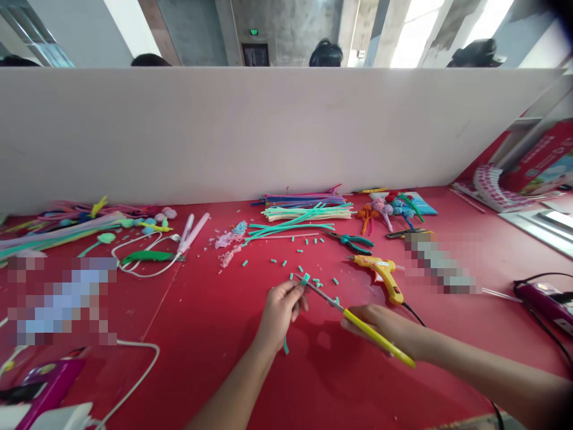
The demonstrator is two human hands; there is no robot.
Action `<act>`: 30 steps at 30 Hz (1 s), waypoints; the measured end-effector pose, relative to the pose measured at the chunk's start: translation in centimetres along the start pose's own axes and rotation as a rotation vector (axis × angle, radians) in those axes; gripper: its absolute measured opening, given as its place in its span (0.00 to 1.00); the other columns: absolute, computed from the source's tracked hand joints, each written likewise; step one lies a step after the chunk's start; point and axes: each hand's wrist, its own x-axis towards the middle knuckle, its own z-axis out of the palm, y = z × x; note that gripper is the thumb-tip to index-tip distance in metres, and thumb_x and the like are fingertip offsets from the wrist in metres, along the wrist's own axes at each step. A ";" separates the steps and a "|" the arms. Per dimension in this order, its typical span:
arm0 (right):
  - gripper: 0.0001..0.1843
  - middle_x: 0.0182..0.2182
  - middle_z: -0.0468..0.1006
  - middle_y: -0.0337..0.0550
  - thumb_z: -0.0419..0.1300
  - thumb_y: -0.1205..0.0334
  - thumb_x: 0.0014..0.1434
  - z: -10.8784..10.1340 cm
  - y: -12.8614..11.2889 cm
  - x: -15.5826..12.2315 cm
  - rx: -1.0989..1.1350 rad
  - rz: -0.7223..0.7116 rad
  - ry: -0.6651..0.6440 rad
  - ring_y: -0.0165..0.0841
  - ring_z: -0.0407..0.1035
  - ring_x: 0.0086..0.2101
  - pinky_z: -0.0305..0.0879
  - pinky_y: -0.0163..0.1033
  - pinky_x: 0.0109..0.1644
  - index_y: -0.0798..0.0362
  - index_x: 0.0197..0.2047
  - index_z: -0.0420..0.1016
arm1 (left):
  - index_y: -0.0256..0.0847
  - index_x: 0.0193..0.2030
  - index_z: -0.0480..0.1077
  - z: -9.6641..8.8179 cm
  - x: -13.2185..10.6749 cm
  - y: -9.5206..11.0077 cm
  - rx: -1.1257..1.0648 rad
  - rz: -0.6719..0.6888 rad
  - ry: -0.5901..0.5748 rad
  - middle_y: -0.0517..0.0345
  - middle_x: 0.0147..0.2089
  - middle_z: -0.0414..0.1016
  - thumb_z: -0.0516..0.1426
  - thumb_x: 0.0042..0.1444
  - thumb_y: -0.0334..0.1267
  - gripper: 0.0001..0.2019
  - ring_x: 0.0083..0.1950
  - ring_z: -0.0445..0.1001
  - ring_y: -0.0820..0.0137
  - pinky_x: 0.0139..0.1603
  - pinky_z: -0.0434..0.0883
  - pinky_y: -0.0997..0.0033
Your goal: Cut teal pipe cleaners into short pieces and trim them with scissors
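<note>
My left hand pinches a teal pipe cleaner over the red table; its lower end hangs below the fingers. My right hand is closed round yellow-handled scissors. Their metal blades reach up-left to the teal pipe cleaner at my left fingertips. Several short teal cut pieces lie scattered on the table just beyond both hands.
A yellow glue gun lies just beyond my right hand, with green-handled pliers behind it. Bundles of pipe cleaners and pompom flowers sit by the white partition. Cables and purple tools lie at both sides.
</note>
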 end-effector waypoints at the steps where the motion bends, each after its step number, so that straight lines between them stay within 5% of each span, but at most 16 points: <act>1: 0.24 0.21 0.64 0.37 0.40 0.44 0.56 0.1 0.1 0.0 0.008 0.002 -0.009 0.24 0.57 0.19 0.50 0.30 0.21 0.55 0.26 0.62 | 0.35 0.27 0.66 0.0 0.0 0.0 -0.006 0.003 -0.003 0.62 0.18 0.65 0.50 0.51 0.42 0.12 0.13 0.50 0.83 0.15 0.44 0.78; 11: 0.23 0.20 0.62 0.36 0.44 0.43 0.54 0.5 0.7 0.3 0.038 0.010 0.044 0.24 0.54 0.22 0.50 0.30 0.23 0.55 0.23 0.61 | 0.36 0.25 0.65 0.1 0.1 0.0 -0.068 -0.041 -0.009 0.65 0.15 0.61 0.52 0.49 0.41 0.10 0.13 0.47 0.83 0.14 0.42 0.78; 24: 0.06 0.14 0.59 0.31 0.52 0.62 0.48 -0.2 0.3 0.5 0.221 -0.043 -0.192 0.21 0.53 0.15 0.49 0.27 0.17 0.53 0.24 0.58 | 0.36 0.18 0.62 0.0 1.1 -1.2 -0.129 -0.171 -0.054 0.67 0.12 0.55 0.52 0.46 0.38 0.10 0.11 0.43 0.84 0.14 0.39 0.78; 30: 0.14 0.09 0.55 0.31 0.51 0.63 0.46 0.1 0.5 0.7 0.349 0.050 -0.272 0.21 0.53 0.13 0.48 0.28 0.15 0.53 0.14 0.53 | 0.35 0.16 0.61 -0.1 1.5 -1.4 -0.122 -0.211 -0.085 0.68 0.11 0.54 0.53 0.45 0.36 0.11 0.11 0.42 0.84 0.14 0.38 0.78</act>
